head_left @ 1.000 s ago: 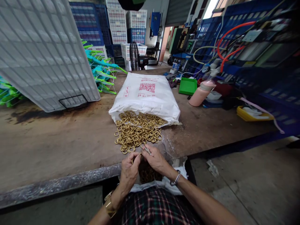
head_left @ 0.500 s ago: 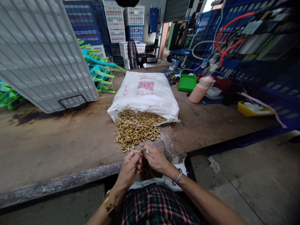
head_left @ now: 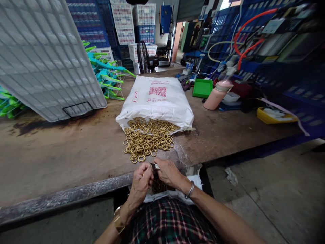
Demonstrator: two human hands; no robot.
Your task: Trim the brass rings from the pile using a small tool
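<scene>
My left hand (head_left: 142,178) is closed in a pinch over the near edge of the table, with a small dark piece showing at its fingertips. What exactly it grips is too small to make out. Close beside it, my right hand (head_left: 169,173) is closed around a small pale tool (head_left: 157,167), whose tip meets the left fingertips. Below both hands, dark brownish rings (head_left: 159,185) lie in an open white bag (head_left: 195,181) at my lap. Just beyond my fingers, a pile of brass-coloured rings (head_left: 147,142) spills from a white woven sack (head_left: 162,105) lying on the table.
A ribbed translucent crate (head_left: 50,61) stands tilted at left, before teal and green plastic parts (head_left: 109,76). To the right are a green tray (head_left: 202,88), a pink bottle (head_left: 215,97) and a yellow tray (head_left: 274,117). A black fan (head_left: 143,57) stands behind the table (head_left: 63,152).
My hands stay close together, the fingers shifting slightly. A dark piece now shows between the fingertips, and more of the pale tool's end points toward the left hand. The view has tilted slightly.
</scene>
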